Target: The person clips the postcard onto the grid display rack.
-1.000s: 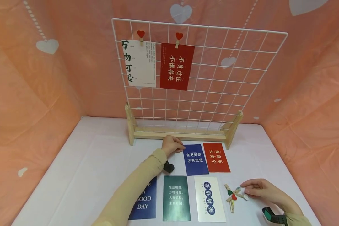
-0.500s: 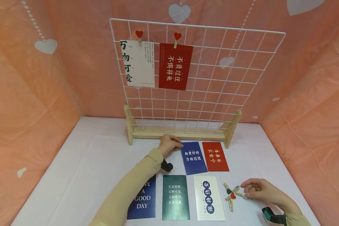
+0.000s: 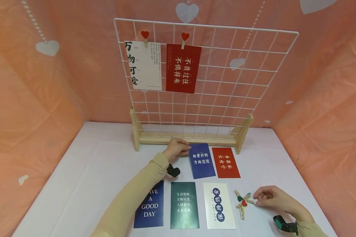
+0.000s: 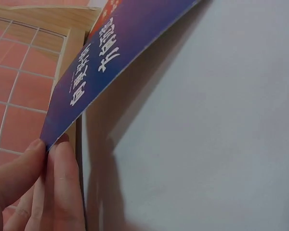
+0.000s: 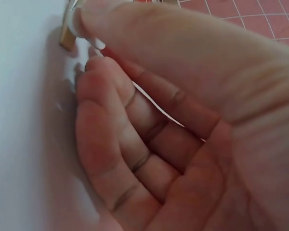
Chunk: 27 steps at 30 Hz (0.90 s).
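One blue card, pinched at its far-left corner by thumb and fingers of the left hand. From those fingertips it extends rightward and back toward the wearer, long axis near-to-far, slightly skewed. Pinched side is up off the white cloth, shadow underneath. Left hand is nearer; wire rack stands just beyond its fingers. Right hand well apart: fingers curled, thumb against a white-topped clip; can't tell if gripped. Other wooden clips overlap just left of those fingers. Materials: thin, smooth-looking card, white lettering; pale wood, red and green heart tops; slim white wire.
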Tool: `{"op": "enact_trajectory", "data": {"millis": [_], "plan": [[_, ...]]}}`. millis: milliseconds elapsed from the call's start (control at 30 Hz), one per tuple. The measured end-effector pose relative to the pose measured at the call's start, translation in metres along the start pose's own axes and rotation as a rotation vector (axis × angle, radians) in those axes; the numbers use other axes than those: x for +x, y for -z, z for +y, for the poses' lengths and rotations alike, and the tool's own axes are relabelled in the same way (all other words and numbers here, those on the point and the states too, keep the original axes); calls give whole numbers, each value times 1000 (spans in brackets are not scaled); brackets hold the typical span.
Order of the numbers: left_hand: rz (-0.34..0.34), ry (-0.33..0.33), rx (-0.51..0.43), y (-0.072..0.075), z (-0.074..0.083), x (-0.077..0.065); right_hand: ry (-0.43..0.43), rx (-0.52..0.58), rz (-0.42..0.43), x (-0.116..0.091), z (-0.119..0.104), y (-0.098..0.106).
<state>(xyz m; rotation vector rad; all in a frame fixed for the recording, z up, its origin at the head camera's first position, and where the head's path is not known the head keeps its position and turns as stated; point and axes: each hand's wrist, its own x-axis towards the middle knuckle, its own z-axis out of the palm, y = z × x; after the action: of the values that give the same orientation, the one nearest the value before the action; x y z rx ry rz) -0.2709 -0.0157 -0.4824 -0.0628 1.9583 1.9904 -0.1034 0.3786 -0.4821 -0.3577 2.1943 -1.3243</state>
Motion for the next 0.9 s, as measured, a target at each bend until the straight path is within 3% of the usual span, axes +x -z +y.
{"op": "enact_trajectory", "data": {"millis": [300,467,667,900], "plan": [[-33,-22,-12,8,4,2,-44,-33,31,3,-1,0],[-52,-68,-58,13,7,0,-27,-53,39,4,-3,0],[-58,-54,-129,18,10,-1,-11,-64,36,3,-5,-1],[-62,-70,-141,21,12,-3,-7,-72,37,1,-2,-2]]}}
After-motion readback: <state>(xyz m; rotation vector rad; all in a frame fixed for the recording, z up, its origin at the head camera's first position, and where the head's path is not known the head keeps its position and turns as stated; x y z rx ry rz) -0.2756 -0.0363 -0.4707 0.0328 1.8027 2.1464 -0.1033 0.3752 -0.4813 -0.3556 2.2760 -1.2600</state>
